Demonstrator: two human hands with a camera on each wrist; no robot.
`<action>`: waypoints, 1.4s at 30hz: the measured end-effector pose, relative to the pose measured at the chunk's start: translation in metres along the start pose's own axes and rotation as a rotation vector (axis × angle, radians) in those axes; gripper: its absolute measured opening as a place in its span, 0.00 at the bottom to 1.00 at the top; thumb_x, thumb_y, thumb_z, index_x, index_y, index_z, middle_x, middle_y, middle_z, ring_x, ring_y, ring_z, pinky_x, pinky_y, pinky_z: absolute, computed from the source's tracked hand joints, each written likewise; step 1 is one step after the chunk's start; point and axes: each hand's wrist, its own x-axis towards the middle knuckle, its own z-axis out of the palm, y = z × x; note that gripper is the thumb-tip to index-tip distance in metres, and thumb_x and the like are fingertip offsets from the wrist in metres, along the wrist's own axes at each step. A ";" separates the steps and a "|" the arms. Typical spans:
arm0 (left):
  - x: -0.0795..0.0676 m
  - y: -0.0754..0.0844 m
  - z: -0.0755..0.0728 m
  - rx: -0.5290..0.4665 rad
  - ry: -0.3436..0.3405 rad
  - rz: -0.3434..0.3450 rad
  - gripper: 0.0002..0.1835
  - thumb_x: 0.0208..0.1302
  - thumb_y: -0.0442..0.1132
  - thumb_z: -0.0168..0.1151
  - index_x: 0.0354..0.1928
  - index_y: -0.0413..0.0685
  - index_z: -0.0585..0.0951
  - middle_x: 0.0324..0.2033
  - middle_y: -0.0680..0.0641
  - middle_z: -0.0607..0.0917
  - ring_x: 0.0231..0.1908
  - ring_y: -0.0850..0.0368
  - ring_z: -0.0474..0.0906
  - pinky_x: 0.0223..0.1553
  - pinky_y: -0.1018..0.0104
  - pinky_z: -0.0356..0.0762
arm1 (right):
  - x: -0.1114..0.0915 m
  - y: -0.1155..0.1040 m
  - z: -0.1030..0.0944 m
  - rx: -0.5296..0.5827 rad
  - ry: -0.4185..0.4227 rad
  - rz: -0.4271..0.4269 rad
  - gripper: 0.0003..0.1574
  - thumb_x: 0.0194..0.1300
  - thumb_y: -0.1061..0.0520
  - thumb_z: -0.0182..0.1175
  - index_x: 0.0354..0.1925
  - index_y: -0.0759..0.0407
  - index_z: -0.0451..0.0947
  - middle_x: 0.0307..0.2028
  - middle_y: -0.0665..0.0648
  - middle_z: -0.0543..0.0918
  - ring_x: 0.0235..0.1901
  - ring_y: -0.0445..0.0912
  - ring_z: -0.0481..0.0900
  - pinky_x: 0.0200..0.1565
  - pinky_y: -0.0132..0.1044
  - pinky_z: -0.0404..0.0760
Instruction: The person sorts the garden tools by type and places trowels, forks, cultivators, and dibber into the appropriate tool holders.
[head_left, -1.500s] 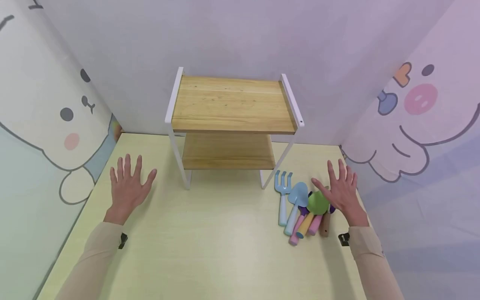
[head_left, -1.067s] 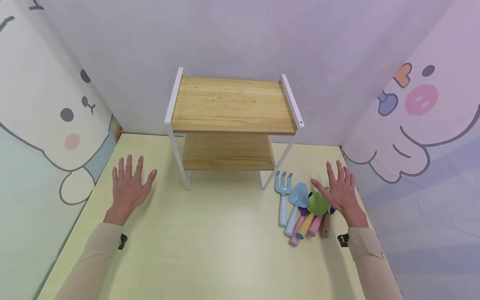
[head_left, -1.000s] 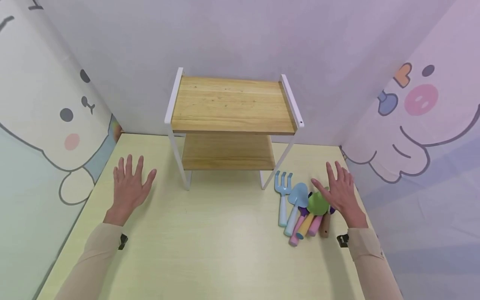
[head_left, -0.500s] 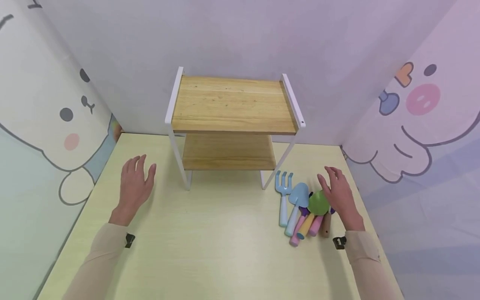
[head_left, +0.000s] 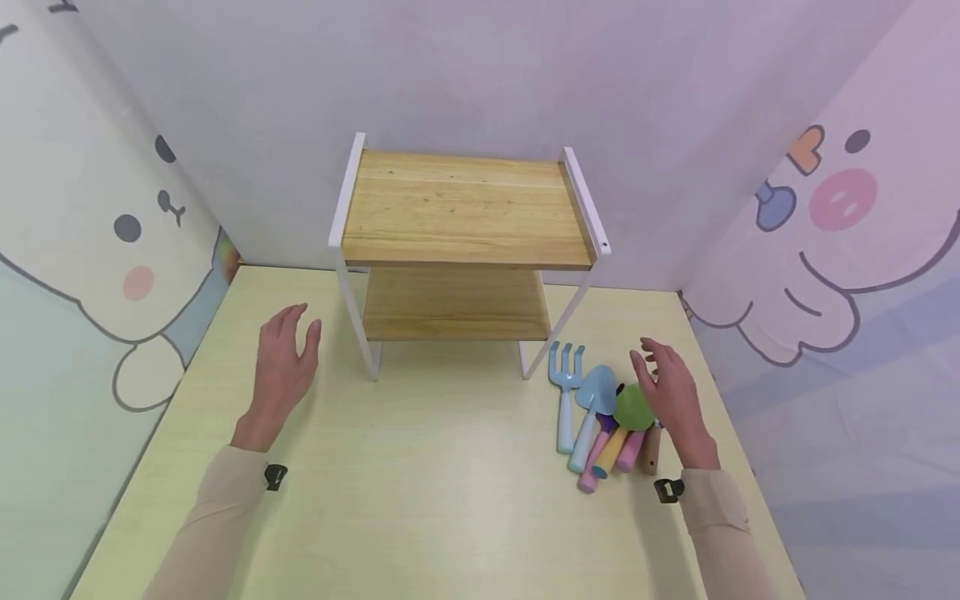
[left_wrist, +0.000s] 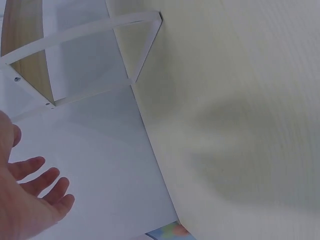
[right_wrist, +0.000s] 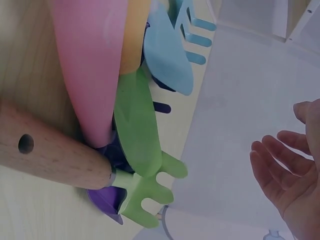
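Observation:
My left hand (head_left: 283, 367) hovers over the left part of the table, fingers loosely bent and holding nothing; the left wrist view shows its relaxed fingers (left_wrist: 47, 185) too. My right hand (head_left: 671, 396) hangs above the right end of a pile of garden tools, also without anything in it. In that pile lie a light-blue hand fork (head_left: 566, 383), a light-blue trowel (head_left: 597, 392), a green trowel (head_left: 633, 407) with a yellow handle, and tools with pink handles (head_left: 632, 452). A brown wooden-handled green rake (right_wrist: 55, 150) is partly hidden under my right hand in the head view.
A two-tier shelf (head_left: 465, 208) with wooden boards and a white frame stands at the back middle of the pale table (head_left: 420, 500). Cloth walls with cartoon animals (head_left: 840, 200) enclose the back and sides.
Both hands have shifted inward, the left to the right and the right slightly to the left and lower. Their spread fingers have relaxed into a loose bend. Shelf and tools stay put.

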 end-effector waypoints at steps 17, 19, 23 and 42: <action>0.006 0.025 0.004 -0.134 0.112 0.087 0.19 0.77 0.32 0.56 0.64 0.28 0.75 0.55 0.29 0.80 0.57 0.33 0.75 0.59 0.37 0.71 | -0.004 -0.011 0.014 0.078 -0.005 0.000 0.22 0.74 0.61 0.62 0.61 0.71 0.75 0.53 0.71 0.82 0.45 0.63 0.84 0.39 0.58 0.87; 0.006 0.027 0.005 -0.154 0.127 0.095 0.18 0.77 0.31 0.56 0.63 0.28 0.75 0.54 0.29 0.80 0.55 0.35 0.76 0.58 0.39 0.73 | -0.004 -0.012 0.016 0.085 -0.004 -0.001 0.22 0.73 0.62 0.62 0.61 0.72 0.74 0.55 0.72 0.81 0.47 0.65 0.83 0.39 0.58 0.87; 0.005 0.034 0.007 -0.206 0.177 0.109 0.16 0.76 0.29 0.56 0.61 0.29 0.78 0.52 0.31 0.82 0.52 0.38 0.78 0.57 0.52 0.76 | -0.005 -0.015 0.020 0.090 -0.018 -0.010 0.23 0.73 0.63 0.63 0.61 0.73 0.73 0.55 0.73 0.80 0.48 0.66 0.83 0.40 0.59 0.87; 0.008 0.064 0.009 -0.333 0.288 0.081 0.13 0.77 0.29 0.55 0.57 0.32 0.81 0.48 0.36 0.86 0.46 0.45 0.82 0.52 0.78 0.74 | -0.010 -0.029 0.031 0.128 -0.173 0.063 0.26 0.76 0.61 0.60 0.64 0.74 0.70 0.54 0.74 0.81 0.44 0.62 0.84 0.42 0.54 0.86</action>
